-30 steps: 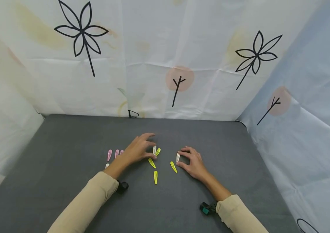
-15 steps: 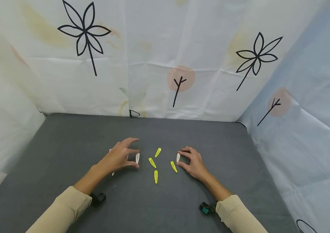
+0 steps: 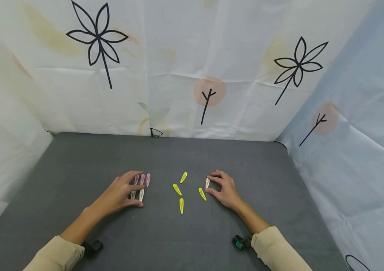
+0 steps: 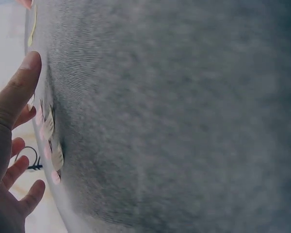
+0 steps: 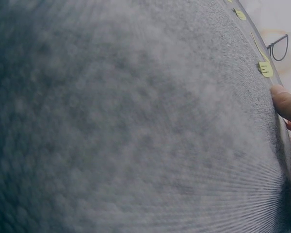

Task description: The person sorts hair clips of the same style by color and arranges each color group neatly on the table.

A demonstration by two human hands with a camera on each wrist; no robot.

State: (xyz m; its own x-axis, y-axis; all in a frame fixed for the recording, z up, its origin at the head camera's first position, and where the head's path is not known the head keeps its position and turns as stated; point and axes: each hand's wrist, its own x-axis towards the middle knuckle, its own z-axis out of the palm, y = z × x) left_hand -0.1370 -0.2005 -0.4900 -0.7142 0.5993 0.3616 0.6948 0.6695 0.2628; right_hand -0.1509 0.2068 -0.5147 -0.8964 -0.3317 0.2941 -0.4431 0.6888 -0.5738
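Note:
My left hand [image 3: 120,192] holds a white snap hair clip [image 3: 141,195] between thumb and fingers, low over the table at the left. Just beside it lies another white hair clip [image 3: 133,195], partly behind the fingers. A row of pink hair clips [image 3: 148,180] sits just beyond these fingers; the hand may cover more of them. In the left wrist view, white clips [image 4: 57,155] lie past the thumb. On the other side, my right hand [image 3: 226,191] pinches a white hair clip [image 3: 207,183] by its ends. A yellow hair clip [image 3: 202,194] lies beside the right thumb.
Several yellow hair clips [image 3: 181,206] are scattered between the hands on the grey table [image 3: 164,241]. A patterned white cloth [image 3: 178,105] hangs along the table's back edge, with more cloth at both sides.
My left hand has carried the white hair clip left and nearer, from among the yellow clips to below the pink row. The right hand and its clip have stayed still.

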